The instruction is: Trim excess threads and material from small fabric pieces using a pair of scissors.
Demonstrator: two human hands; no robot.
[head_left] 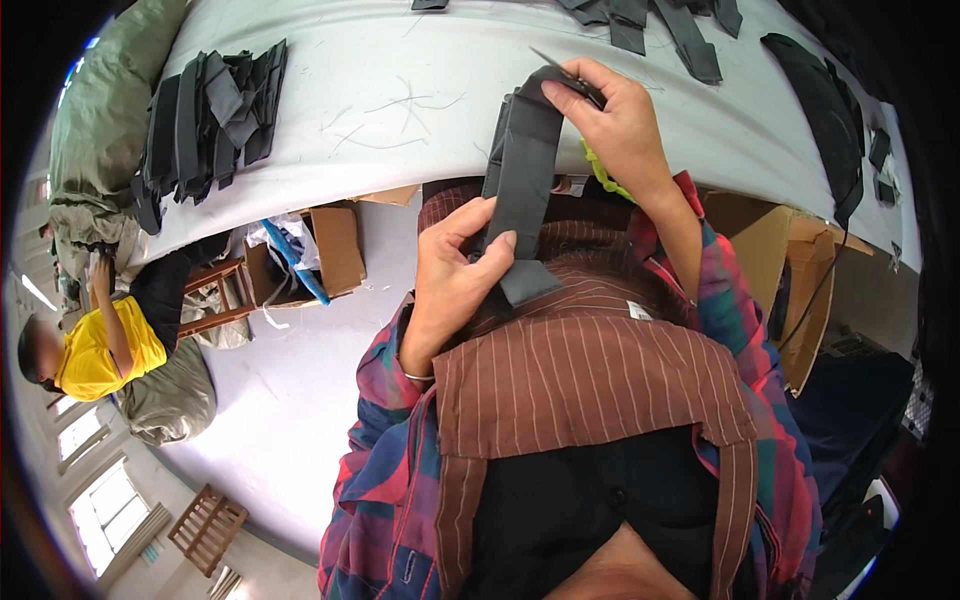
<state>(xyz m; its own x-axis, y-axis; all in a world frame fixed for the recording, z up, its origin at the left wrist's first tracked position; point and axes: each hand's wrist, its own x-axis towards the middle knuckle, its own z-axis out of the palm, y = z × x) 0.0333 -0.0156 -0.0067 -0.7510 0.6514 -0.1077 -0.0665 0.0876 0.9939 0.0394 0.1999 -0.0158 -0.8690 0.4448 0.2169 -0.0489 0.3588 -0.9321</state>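
A folded dark grey fabric strip (528, 150) hangs between my two hands, above my lap and the table's front edge. My left hand (455, 265) is closed on its lower part, thumb on top, and a short flap sticks out below the thumb. At the upper end, my right hand (615, 120) pinches the strip. The same hand also holds small dark thread snips (594, 97), whose thin pointed blade sticks out to the upper left past the strip. Part of the snips is hidden by the fingers.
On the white-covered table (380, 60) lie a pile of dark strips (215, 120), loose threads (405, 105) and more dark pieces (690, 45). Cardboard boxes (338, 250) stand below. A dark padded piece (818, 115) lies right. Someone in a yellow shirt (110, 350) sits left.
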